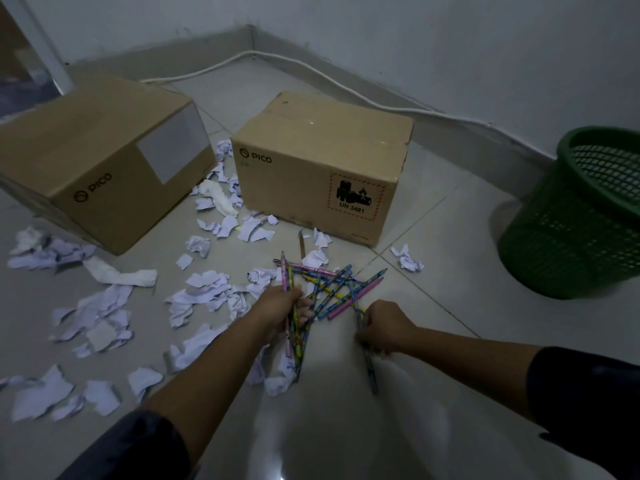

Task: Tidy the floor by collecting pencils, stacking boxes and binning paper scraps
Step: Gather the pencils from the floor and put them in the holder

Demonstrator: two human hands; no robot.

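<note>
Boxes [322,161] and [100,161] sit apart on the floor, likely light but bulky, best taken by opposite sides. Pencils [332,285] lie crossed between the hands, stiff, slim, prone to roll; the left hand [280,306] grips a bundle, the right hand [384,327] pinches one. Paper scraps [204,285] litter the tiles.

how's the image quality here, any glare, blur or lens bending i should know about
Head view: dim overall, with a bright glare patch on the glossy tiled floor near the bottom centre; the wide-angle lens bows the white wall cable and skirting; the green plastic mesh basket is smeared at the right edge; the left hand and right hand, gripping patterned pencils, look slightly soft.
</note>
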